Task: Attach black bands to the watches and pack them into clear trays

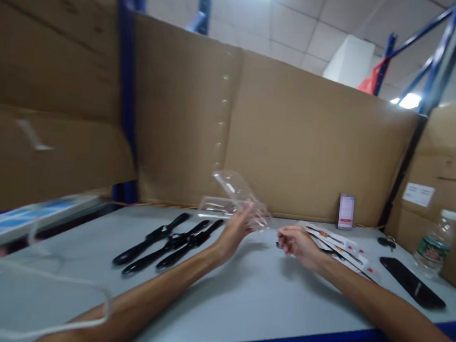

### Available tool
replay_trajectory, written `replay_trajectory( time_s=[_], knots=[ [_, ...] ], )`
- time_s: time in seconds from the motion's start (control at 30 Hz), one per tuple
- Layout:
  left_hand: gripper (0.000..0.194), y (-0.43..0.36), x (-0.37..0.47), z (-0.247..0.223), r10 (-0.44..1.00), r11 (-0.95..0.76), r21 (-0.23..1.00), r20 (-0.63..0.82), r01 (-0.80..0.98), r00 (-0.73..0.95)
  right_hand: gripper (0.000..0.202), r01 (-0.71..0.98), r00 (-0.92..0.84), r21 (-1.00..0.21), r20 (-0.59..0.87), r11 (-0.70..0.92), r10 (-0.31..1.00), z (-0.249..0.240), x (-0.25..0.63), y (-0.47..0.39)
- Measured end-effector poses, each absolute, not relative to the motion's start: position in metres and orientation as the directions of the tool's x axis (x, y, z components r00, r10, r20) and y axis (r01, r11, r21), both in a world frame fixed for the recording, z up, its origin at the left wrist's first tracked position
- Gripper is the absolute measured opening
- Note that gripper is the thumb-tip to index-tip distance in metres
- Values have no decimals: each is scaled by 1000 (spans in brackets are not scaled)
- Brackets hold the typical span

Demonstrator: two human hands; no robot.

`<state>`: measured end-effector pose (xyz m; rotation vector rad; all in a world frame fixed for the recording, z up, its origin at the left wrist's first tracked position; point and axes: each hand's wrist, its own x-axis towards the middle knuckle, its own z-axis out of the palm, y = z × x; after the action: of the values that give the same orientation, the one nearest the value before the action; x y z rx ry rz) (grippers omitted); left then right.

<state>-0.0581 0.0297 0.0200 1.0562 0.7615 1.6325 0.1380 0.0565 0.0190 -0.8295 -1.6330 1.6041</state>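
So there's a clear plastic clamshell package sitting open near the back edge of the grey table, its lid tilted up against the cardboard wall. The left hand is right on it, fingers curled around its front right corner, so the package sits just past and above the fingertips. Blur makes it hard to say how firm that hold is. The right hand hovers just beside it, loosely closed, pinching something small and dark that I can't make out.

Left of the package lie three black watch straps side by side. Behind the right hand are white printed cards, then a black phone and a clear water bottle toward the right edge.
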Motion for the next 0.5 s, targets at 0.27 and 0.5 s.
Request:
replay_trajectory(
  time_s=[0.27, 0.5],
  knots=[
    [43, 28, -81, 24, 990, -141, 808, 103, -572, -98, 33, 311, -771, -862, 18, 401, 636, 44, 140, 23],
    [57, 23, -73, 18, 975, -13, 861, 123, -508, 183, 12, 758, -590, -150, 255, 634, 766, 79, 212, 79]
  ],
)
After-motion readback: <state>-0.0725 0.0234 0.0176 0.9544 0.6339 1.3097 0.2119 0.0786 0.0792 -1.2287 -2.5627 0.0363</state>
